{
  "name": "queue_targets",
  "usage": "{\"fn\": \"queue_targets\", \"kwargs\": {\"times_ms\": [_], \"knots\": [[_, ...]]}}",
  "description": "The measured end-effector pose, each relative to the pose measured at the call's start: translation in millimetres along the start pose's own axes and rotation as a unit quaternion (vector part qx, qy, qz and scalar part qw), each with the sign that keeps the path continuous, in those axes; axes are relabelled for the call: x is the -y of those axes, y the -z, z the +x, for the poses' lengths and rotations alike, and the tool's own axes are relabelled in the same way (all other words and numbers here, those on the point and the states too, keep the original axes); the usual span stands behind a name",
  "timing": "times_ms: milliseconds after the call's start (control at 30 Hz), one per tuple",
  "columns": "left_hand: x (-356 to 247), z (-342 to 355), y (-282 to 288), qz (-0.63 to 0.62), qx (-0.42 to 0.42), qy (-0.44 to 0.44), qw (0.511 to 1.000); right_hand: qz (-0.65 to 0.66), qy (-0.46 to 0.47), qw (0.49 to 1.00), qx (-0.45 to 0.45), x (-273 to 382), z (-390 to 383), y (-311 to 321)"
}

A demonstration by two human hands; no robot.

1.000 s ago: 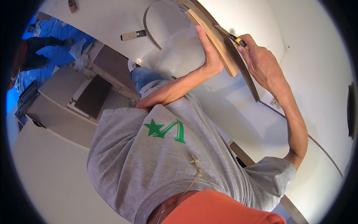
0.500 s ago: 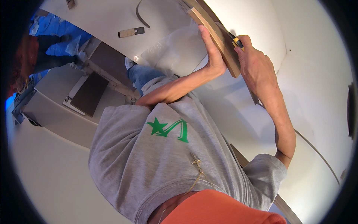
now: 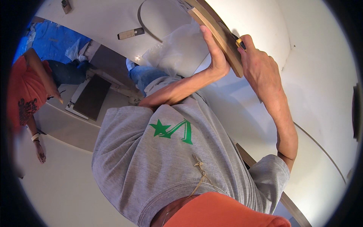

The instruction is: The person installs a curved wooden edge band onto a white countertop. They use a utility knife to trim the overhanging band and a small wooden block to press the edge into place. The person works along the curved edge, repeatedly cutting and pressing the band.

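Now my left hand (image 3: 217, 58) holds a wooden board (image 3: 217, 39), its thumb flat along one side; the fingers hide behind, so I can't see how far they bend. My right hand (image 3: 261, 68) curls around a yellow and black knife (image 3: 241, 44), just right of the board. From far away, I'd guess the knife work is going on and not done, since both things are held. How much is left, I can't tell. The board looks straight, hard and tan. Left of my hands, crinkly clear plastic (image 3: 176, 47), a thin curved strip (image 3: 139, 17) and a flat tool (image 3: 131, 34) lie on a smooth white table (image 3: 94, 17).
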State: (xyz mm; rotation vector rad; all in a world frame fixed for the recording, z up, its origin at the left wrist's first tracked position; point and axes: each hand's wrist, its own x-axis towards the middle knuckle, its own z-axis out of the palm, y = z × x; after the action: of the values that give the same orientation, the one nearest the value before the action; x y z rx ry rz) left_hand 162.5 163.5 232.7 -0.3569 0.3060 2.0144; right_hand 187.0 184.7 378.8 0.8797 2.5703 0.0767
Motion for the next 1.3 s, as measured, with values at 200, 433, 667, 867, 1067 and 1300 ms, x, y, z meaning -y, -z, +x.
{"fn": "queue_targets", "kwargs": {"times_ms": [200, 433, 667, 867, 1067, 1300], "knots": [[-0.8, -3.9, -0.9, 0.008, 0.002, -0.002, 1.0, 0.021, -0.02, 1.0, 0.013, -3.0, -5.6, -1.4], [2.9, -4.6, 1.4, 0.013, 0.009, 0.001, 1.0, 0.013, -0.027, 0.999, 0.017, -7.0, -11.4, -4.6], [4.7, -2.5, 1.7, 0.003, 0.009, -0.003, 1.0, 0.016, -0.032, 0.999, 0.017, -8.2, -12.8, -7.0], [7.4, -3.9, 4.3, 0.009, -0.015, 0.005, 1.0, 0.022, -0.024, 0.999, 0.006, -11.5, -15.9, -8.4], [15.8, -1.0, 14.6, 0.005, 0.008, 0.008, 1.0, 0.032, -0.035, 0.999, 0.02, -16.2, -20.1, -11.1], [18.1, 2.8, 14.6, -0.016, -0.006, 0.017, 1.0, 0.037, -0.062, 0.997, 0.038, -17.4, -30.0, -11.6]]}}
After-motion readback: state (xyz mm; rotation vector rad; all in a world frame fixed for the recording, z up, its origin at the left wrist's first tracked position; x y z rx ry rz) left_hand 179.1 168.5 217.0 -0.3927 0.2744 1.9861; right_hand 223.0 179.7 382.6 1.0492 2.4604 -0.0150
